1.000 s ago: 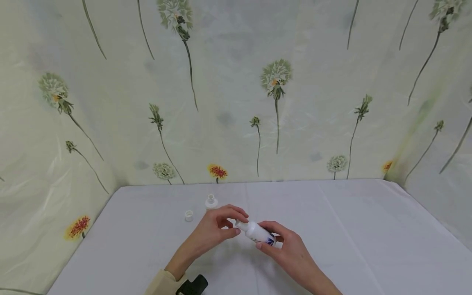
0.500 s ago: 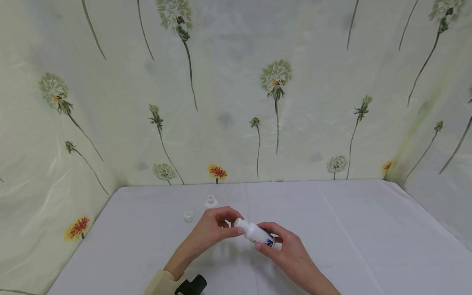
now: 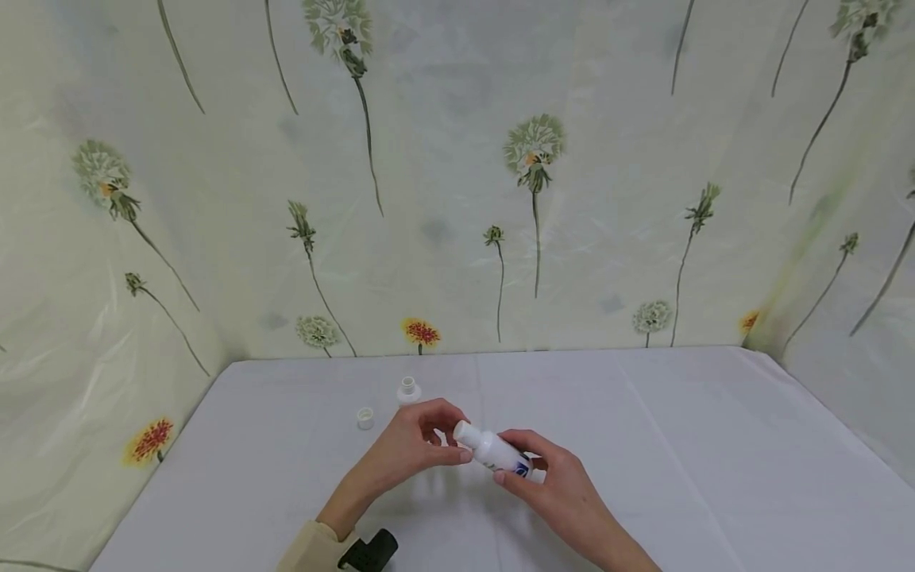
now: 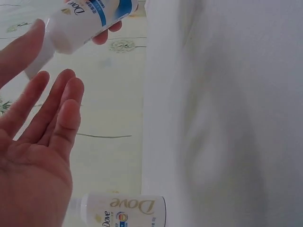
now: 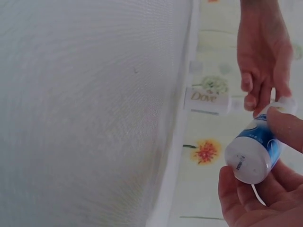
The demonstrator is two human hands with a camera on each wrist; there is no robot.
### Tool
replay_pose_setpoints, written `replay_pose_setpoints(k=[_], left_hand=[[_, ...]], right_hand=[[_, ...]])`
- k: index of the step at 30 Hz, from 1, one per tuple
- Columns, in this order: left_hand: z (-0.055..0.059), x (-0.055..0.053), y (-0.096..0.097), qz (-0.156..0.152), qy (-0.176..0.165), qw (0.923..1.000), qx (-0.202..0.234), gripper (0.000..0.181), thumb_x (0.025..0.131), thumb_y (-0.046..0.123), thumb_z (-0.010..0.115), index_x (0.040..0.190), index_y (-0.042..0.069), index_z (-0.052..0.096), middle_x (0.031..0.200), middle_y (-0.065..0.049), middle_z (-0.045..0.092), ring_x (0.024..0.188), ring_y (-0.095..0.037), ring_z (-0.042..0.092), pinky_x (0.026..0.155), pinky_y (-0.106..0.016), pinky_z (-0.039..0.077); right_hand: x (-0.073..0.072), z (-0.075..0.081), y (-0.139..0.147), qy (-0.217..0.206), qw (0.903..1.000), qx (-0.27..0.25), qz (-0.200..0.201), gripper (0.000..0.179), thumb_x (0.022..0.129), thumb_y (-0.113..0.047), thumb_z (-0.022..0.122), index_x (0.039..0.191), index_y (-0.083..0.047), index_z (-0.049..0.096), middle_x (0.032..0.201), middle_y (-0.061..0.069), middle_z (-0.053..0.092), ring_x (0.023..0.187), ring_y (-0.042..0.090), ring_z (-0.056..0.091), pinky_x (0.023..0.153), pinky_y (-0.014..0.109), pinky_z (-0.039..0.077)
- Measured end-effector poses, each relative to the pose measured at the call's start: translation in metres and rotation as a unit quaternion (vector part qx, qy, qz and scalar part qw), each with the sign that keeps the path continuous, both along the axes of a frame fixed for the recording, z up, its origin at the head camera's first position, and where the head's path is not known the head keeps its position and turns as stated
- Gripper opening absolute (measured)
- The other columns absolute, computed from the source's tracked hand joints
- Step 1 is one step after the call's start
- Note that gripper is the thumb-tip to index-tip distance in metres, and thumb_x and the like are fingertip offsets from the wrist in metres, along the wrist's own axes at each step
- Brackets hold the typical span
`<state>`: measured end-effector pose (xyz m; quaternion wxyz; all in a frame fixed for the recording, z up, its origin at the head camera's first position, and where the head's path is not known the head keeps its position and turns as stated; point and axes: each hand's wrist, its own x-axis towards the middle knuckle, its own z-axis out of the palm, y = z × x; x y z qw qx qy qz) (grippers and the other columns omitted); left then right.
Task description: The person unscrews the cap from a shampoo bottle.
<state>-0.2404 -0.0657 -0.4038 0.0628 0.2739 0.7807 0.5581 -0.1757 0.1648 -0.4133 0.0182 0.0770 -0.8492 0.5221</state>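
My right hand [image 3: 561,481] grips a small white Dove bottle [image 3: 500,453] around its lower body, thumb on the near side. The bottle is tilted, its white cap [image 3: 468,434] pointing up and left. With thumb and index finger, my left hand [image 3: 422,438] pinches this cap; the other fingers extend loosely, as the left wrist view shows. Behind the left hand stands a second Dove bottle [image 3: 409,390], uncapped, its lower part hidden in the head view. In the left wrist view its label [image 4: 128,208] shows. A loose white cap [image 3: 365,419] lies left of it.
A white cloth covers the table [image 3: 643,445]. Behind and at the sides hangs a curtain [image 3: 443,199] printed with dandelions. A black wrist strap [image 3: 369,550] sits by the left sleeve [image 3: 318,548].
My left fingers have shifted from over the cap's top to its side, leaving more of the cap visible. The right hand and the gripped bottle have barely moved.
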Motion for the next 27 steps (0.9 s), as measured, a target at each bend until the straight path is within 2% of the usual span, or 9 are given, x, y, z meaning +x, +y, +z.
replay_pose_setpoints(k=[5,10,15,21,27], left_hand=[[0.003,0.001,-0.002,-0.034,0.027,0.9990,0.015,0.039,0.083,0.009,0.079,0.117,0.021,0.067,0.115,0.002,0.064,0.096,-0.021,0.060,0.072,-0.030,0.051],[0.009,0.006,0.001,-0.068,0.057,0.9958,0.024,0.031,0.087,0.000,0.072,0.111,0.020,0.071,0.129,0.006,0.059,0.110,-0.017,0.055,0.076,-0.033,0.052],[0.010,0.010,0.002,-0.064,0.061,0.9960,0.015,0.029,0.088,-0.005,0.068,0.103,0.018,0.073,0.122,0.007,0.060,0.110,-0.016,0.055,0.077,-0.035,0.053],[0.010,0.009,0.002,-0.058,0.046,0.9971,0.018,0.031,0.087,-0.006,0.068,0.106,0.018,0.073,0.113,0.007,0.062,0.101,-0.017,0.059,0.077,-0.033,0.054],[0.011,0.008,0.003,-0.055,0.047,0.9974,0.006,0.027,0.088,-0.001,0.070,0.108,0.018,0.072,0.109,0.009,0.064,0.095,-0.017,0.060,0.076,-0.030,0.054]], right_hand=[[-0.001,-0.001,-0.001,0.001,0.9998,0.017,-0.010,0.039,0.081,-0.030,0.082,0.116,-0.030,0.065,0.113,-0.007,0.065,0.093,0.016,0.062,0.074,0.033,0.051],[-0.002,-0.001,-0.001,0.005,0.9995,0.028,-0.015,0.039,0.081,-0.030,0.082,0.116,-0.029,0.065,0.112,-0.007,0.065,0.093,0.015,0.062,0.076,0.034,0.051],[-0.003,-0.001,-0.001,0.010,0.9993,0.032,-0.014,0.038,0.081,-0.027,0.081,0.116,-0.028,0.065,0.112,-0.008,0.065,0.093,0.014,0.062,0.077,0.034,0.051],[-0.002,0.000,-0.001,0.005,0.9997,0.025,-0.007,0.038,0.082,-0.027,0.081,0.116,-0.028,0.065,0.113,-0.007,0.065,0.094,0.015,0.062,0.077,0.033,0.051],[-0.001,0.000,0.000,0.001,0.9998,0.017,-0.005,0.038,0.082,-0.030,0.081,0.116,-0.027,0.065,0.114,-0.006,0.065,0.094,0.016,0.062,0.075,0.032,0.051]])
